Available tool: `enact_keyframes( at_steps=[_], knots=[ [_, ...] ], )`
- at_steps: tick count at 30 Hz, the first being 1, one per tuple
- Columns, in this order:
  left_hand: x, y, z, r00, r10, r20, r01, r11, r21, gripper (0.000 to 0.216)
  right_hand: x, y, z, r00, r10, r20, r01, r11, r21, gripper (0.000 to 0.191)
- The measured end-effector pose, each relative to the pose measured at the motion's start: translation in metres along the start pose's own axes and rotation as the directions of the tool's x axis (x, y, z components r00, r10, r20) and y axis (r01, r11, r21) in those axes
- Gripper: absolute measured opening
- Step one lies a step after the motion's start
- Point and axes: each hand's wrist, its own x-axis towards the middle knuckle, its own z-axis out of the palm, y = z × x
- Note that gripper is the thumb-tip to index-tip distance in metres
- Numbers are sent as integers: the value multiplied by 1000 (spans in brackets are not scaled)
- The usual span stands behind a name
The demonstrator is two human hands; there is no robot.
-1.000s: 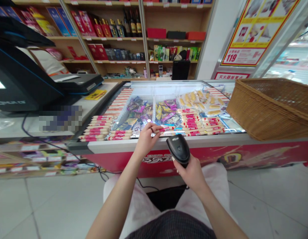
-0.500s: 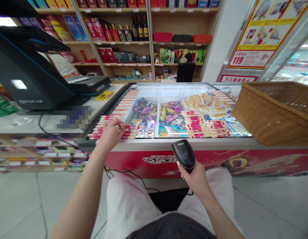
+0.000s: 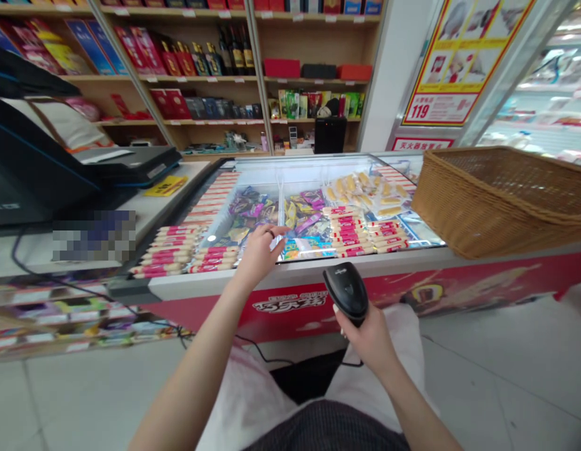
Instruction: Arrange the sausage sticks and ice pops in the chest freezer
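Note:
My left hand [image 3: 262, 254] hovers above the glass top of the chest freezer [image 3: 205, 283], fingers stretched forward and apart, with nothing in it. Left of that hand lie stacked red-and-cream wrapped sausages [image 3: 214, 258], with another stack [image 3: 164, 252] farther left. More such sausages [image 3: 349, 232] rest in rows on the glass to the right. My right hand [image 3: 372, 338] grips a black barcode scanner [image 3: 346, 291] by its handle, in front of the freezer's red side. Purple and yellow ice cream packets [image 3: 309, 207] show through the glass.
A wicker basket [image 3: 487, 207] stands on the freezer's right end. At the left, a black scale [image 3: 135, 164] sits on the counter beside a yellow card [image 3: 166, 186]. Packs of yellow food [image 3: 365, 188] lie on the glass. A cable [image 3: 266, 360] hangs below.
My left hand has left the sausages at the left and moved right over the glass. The view has turned right. My right hand still holds the scanner.

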Motion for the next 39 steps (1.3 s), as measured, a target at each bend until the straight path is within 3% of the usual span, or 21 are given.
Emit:
enact_keyframes(
  at_steps=[3,7,13,18,27,32,39],
  knots=[
    [40,26,36,998,45,35,-44,998,-49,25,2,4,-11,999,1,-43,-1,1000,-10,26],
    [88,43,75,997,43,60,-41,999,-33,27,5,8,-23,997,9,-71,-9,1000,-3,24],
    [118,48,105,995,4,95,-3,1000,-10,15,10,8,-28,995,13,-98,-13,1000,6,22],
    [105,49,92,996,-36,75,46,991,-128,20,13,5,-26,997,-9,-78,10,1000,5,19],
    [27,22,43,972,-191,134,231,855,-464,39,17,-4,-5,1000,-17,6,17,1000,8,20],
    [10,12,38,956,-262,131,291,789,-541,49,20,-17,9,997,-67,22,68,998,-10,20],
    [8,14,40,949,-301,98,301,765,-570,44,25,-29,17,995,-97,19,98,994,-43,20]
  ],
)
